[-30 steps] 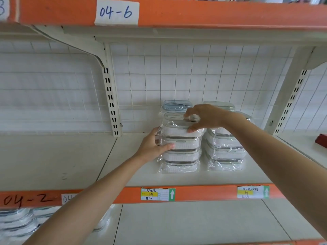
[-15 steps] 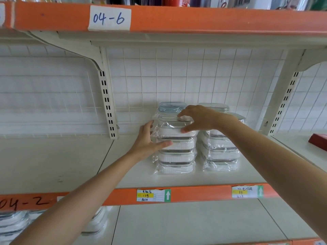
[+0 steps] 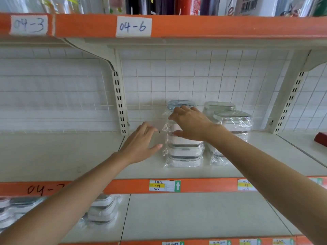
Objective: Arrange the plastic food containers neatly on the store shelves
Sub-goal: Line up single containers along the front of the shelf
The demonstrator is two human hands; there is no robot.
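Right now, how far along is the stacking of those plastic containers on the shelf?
Done: two wrapped stacks stand side by side on the shelf, the front stack and the right stack. In hand: the right hand rests on the front stack's top; the left hand hovers open beside it. Left: more containers sit on the lower shelf.

On the white shelf (image 3: 74,156), the right hand (image 3: 191,125) rests on a wrapped stack of containers (image 3: 184,151). The left hand (image 3: 141,144) hovers just beside it, fingers relaxed. A second stack (image 3: 231,128) stands alongside.
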